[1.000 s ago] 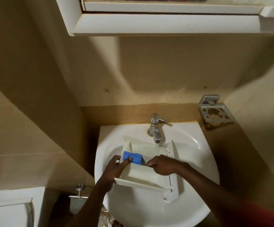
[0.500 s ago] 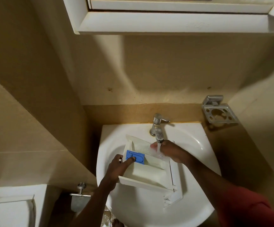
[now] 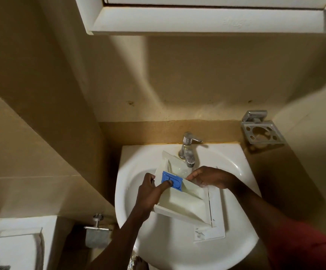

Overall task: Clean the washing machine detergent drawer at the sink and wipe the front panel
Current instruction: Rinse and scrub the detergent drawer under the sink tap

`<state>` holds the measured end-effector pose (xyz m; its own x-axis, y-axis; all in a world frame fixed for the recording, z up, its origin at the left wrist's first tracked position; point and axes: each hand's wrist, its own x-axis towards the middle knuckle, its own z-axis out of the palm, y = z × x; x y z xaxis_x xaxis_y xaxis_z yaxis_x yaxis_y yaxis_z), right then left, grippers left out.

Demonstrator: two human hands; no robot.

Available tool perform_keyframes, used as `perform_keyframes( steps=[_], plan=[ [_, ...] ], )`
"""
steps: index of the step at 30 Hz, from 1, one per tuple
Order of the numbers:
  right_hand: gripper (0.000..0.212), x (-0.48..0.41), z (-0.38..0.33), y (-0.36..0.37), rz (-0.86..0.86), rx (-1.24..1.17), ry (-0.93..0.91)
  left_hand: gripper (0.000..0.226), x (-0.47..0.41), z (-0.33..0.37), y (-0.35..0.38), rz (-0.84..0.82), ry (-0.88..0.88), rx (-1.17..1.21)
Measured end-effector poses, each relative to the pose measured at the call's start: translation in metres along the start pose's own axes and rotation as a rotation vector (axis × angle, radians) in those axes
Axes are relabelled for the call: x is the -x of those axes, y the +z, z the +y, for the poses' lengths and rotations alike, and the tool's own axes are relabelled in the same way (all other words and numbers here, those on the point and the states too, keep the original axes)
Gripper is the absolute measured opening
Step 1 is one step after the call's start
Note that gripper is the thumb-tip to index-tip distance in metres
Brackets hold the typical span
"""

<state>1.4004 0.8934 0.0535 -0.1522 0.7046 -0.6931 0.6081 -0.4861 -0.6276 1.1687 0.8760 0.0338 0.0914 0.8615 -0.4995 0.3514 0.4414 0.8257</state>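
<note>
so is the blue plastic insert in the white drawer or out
In: blue plastic insert sits inside the white detergent drawer, left hand thumb on it.

Glossy sink [image 3: 138, 184], chrome tap [image 3: 188, 151]

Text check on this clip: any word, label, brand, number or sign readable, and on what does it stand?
None legible in this frame.
The blue insert in the detergent drawer shows moulded outlines only, no readable marking.
The cabinet underside bears a faint mark, too blurred to read.
The tap shows no brand.
</note>
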Motion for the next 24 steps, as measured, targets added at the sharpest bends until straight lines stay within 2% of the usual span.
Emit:
perform_keyframes(
  steps=[2,4,6,9,12,15,18,20,22,24],
  plan=[
    [0.028,-0.003,-0.006,0.006,0.041,0.28,-0.033,0.05,-0.003,-0.001,0.0,-0.01,0.008,0.008],
    [0.032,-0.006,-0.011,0.013,0.035,0.392,-0.106,0.052,-0.006,-0.004,-0.002,-0.028,-0.003,0.021],
    [0.034,-0.005,-0.012,0.018,0.036,0.297,-0.116,0.048,-0.008,-0.008,-0.005,-0.04,-0.004,0.044],
    [0.064,0.01,-0.005,0.03,0.023,0.136,-0.127,0.042,-0.007,-0.011,-0.008,-0.057,0.0,0.078],
    [0.074,0.037,0.013,0.054,0.107,0.2,-0.219,0.038,-0.007,-0.012,-0.01,-0.063,0.001,0.094],
    [0.061,0.044,0.036,0.062,0.274,0.33,-0.306,0.056,-0.011,-0.013,-0.01,-0.061,-0.007,0.104],
    [0.036,0.032,0.033,0.05,0.412,0.418,-0.231,0.065,-0.015,-0.012,-0.009,-0.065,0.006,0.086],
    [0.028,0.021,0.027,0.039,0.474,0.457,-0.155,0.064,-0.017,-0.008,-0.007,-0.07,0.024,0.073],
    [0.031,0.014,0.027,0.032,0.471,0.568,-0.092,0.063,-0.017,-0.007,-0.006,-0.077,0.039,0.066],
    [0.047,0.014,0.03,0.034,0.439,0.686,-0.066,0.062,-0.017,-0.008,-0.007,-0.07,0.042,0.068]
  ],
)
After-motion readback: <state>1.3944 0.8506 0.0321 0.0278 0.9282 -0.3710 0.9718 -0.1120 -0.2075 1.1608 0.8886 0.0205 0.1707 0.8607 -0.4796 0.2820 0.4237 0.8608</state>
